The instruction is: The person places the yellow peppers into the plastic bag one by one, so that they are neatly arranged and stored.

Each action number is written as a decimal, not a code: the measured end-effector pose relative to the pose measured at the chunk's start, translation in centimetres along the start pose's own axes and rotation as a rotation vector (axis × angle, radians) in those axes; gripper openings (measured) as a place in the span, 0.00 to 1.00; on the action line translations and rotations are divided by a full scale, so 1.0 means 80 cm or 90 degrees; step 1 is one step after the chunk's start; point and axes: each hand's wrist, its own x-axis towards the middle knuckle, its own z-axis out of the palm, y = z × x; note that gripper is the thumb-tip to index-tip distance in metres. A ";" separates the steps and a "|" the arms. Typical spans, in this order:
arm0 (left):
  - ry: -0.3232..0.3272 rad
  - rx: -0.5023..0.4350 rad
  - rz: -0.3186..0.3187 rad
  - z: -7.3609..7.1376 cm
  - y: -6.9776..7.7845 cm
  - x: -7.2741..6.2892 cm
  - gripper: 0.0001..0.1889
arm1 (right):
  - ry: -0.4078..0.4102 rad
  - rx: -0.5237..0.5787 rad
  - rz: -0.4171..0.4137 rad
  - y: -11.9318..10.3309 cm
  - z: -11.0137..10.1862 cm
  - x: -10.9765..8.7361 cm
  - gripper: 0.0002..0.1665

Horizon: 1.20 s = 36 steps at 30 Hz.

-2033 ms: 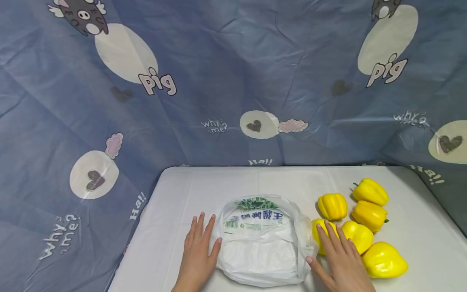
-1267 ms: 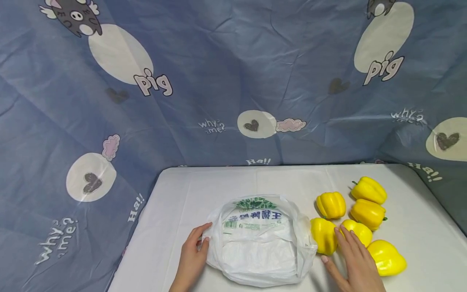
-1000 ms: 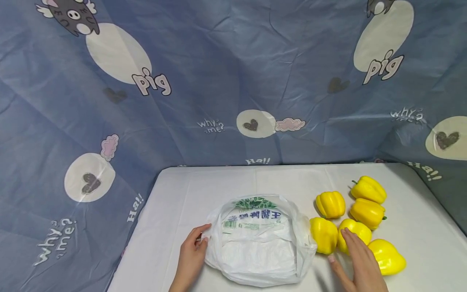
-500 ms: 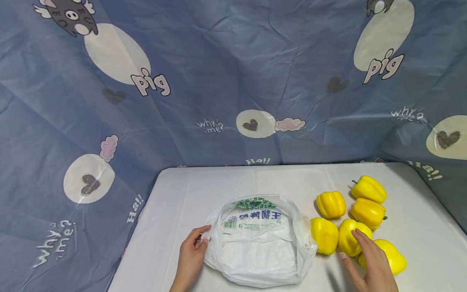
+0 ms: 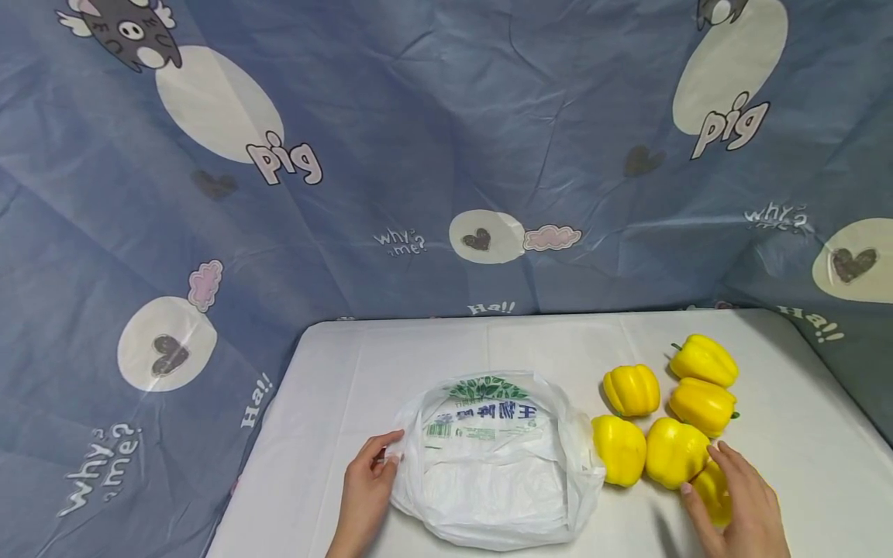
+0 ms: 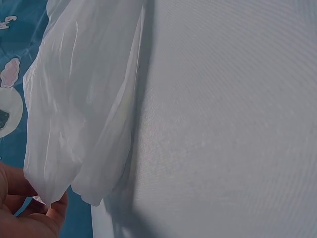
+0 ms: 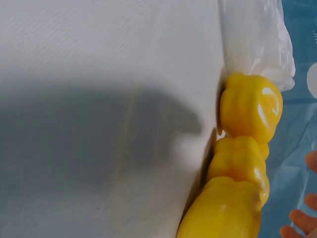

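Observation:
A white plastic bag [image 5: 495, 496] with green and blue print lies on the table, its mouth spread wide. My left hand [image 5: 366, 496] pinches the bag's left edge between thumb and fingers; the left wrist view shows the thin film of the bag [image 6: 84, 104] hanging from those fingertips. At the right, my right hand [image 5: 749, 508] hovers over the nearest yellow bell pepper [image 5: 713, 496], partly hiding it. Its fingers are spread and relaxed. In the right wrist view, its fingers [image 7: 311, 201] appear apart from the row of peppers [image 7: 237, 163].
Several more yellow bell peppers lie right of the bag: one pepper [image 5: 619, 451] against its edge, another pepper [image 5: 677, 453] beside that, and others behind, including a pepper [image 5: 705, 360] farthest back. A white cloth covers the table [image 5: 391, 349]. A blue patterned curtain [image 5: 418, 155] hangs behind.
My left hand has gone from lying flat beside the bag to pinching its edge, drawing it slightly left. My right hand has moved right, off the bag and across the peppers to the nearest one.

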 end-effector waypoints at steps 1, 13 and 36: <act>0.001 -0.002 -0.003 0.000 0.003 0.000 0.21 | -0.004 -0.008 0.011 0.001 -0.001 0.000 0.33; 0.000 -0.015 -0.029 -0.001 0.019 -0.001 0.21 | -0.098 -0.110 0.277 0.013 -0.012 0.003 0.42; 0.008 -0.007 -0.023 0.003 -0.004 0.002 0.21 | -0.226 -0.061 0.567 0.044 0.003 -0.002 0.62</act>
